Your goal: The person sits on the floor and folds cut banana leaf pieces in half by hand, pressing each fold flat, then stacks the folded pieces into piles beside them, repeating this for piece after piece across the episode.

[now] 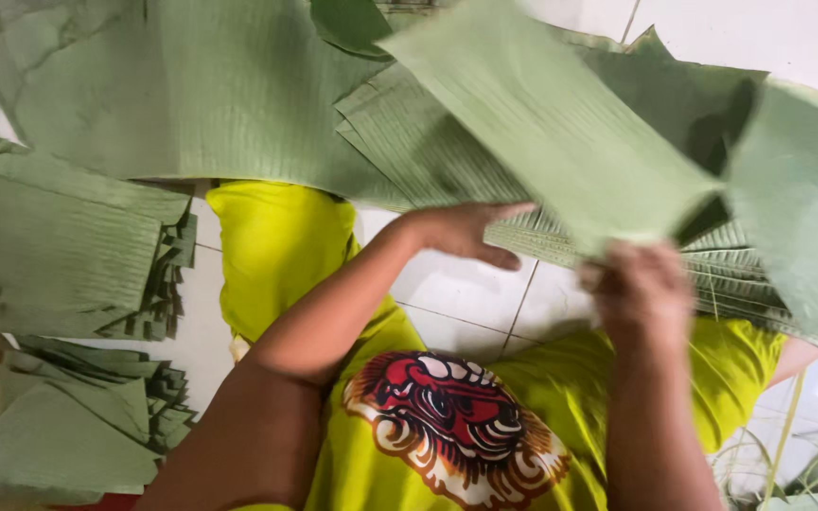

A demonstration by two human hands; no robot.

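My right hand (641,289), blurred by motion, grips the near edge of a lifted rectangular piece of green banana leaf (551,114), which tilts up above the floor. My left hand (466,232) reaches forward and pinches the near edge of a layered pile of banana leaves (428,151), fingers on top and thumb below. The pile lies under the lifted piece. More large leaves (191,85) spread across the top of the view. My yellow shirt with a red mask picture (447,416) fills the bottom.
Two stacks of cut leaf pieces lie at the left, one higher (59,246) and one lower (68,426). A white tiled floor (466,303) shows between my arms. Thin leaf ribs and scraps (806,454) lie at the bottom right. Another big leaf (797,189) hangs at the right.
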